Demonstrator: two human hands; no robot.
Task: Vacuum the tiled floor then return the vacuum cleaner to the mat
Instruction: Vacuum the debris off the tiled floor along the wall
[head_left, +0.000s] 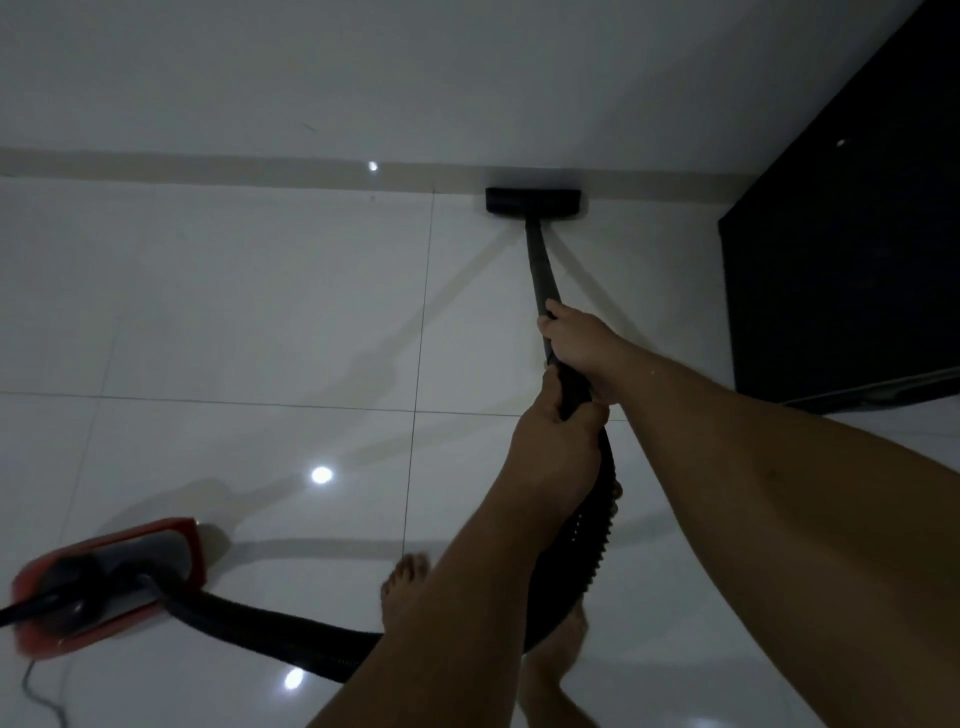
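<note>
The red and black vacuum cleaner body (111, 582) sits on the glossy white tiled floor (234, 312) at the lower left. Its ribbed black hose (270, 631) curves right behind my arms and up to a black wand (540, 265). The wand's flat floor nozzle (532, 201) rests against the skirting at the foot of the wall. My right hand (579, 345) grips the wand higher up. My left hand (558, 441) grips the handle just below it, where the hose joins. No mat is in view.
A white wall (415, 78) with a pale skirting strip runs across the top. A tall dark cabinet (852, 249) stands at the right. My bare feet (405, 587) stand on the tiles beside the hose. A thin power cord (41, 699) trails from the vacuum body.
</note>
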